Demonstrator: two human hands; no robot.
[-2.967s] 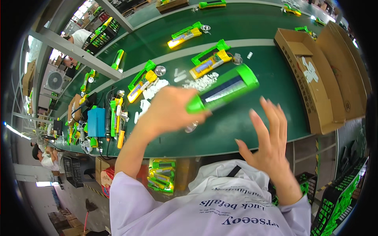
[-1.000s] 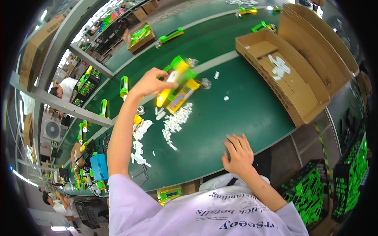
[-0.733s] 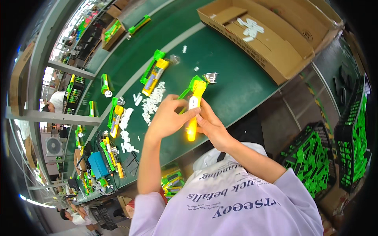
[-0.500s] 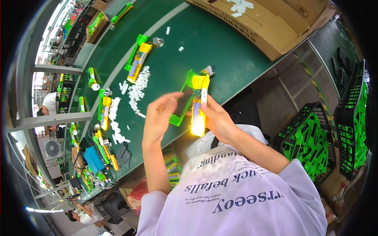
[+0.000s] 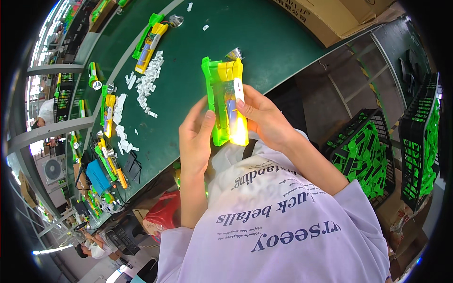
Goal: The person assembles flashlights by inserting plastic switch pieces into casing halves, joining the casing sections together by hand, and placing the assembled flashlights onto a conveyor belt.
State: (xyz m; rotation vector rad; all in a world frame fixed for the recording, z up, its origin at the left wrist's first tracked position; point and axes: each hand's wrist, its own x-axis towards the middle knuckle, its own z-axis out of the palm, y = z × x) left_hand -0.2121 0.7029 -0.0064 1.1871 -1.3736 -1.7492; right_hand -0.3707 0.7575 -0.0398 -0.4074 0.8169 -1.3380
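Observation:
My left hand [image 5: 196,134] grips a green half shell [image 5: 211,78] by its outer edge, thumb in front. In my right hand [image 5: 264,118] is a yellow half shell [image 5: 226,73] with a purple cylindrical cell [image 5: 231,112] and thin wires inside. My right thumb lies near a white strip [image 5: 238,89] along its side. The yellow shell's near end glows brightly. A silver cone-shaped reflector [image 5: 234,54] sits at the far end. Both halves stand side by side, upright in view, their far ends close together; the fingers behind them are hidden.
On the green table [image 5: 188,61] lie a heap of small white parts [image 5: 150,80] and other opened green-yellow lights [image 5: 152,45]. A cardboard box [image 5: 325,23] stands at the far right. Black crates [image 5: 363,160] of green shells stand at right. A red stool [image 5: 163,212] is at lower left.
My left hand, fingers loose beside the green shell before, now grips it. The green shell has turned upright against the yellow half. Both hands now hold them; the whole view has shifted.

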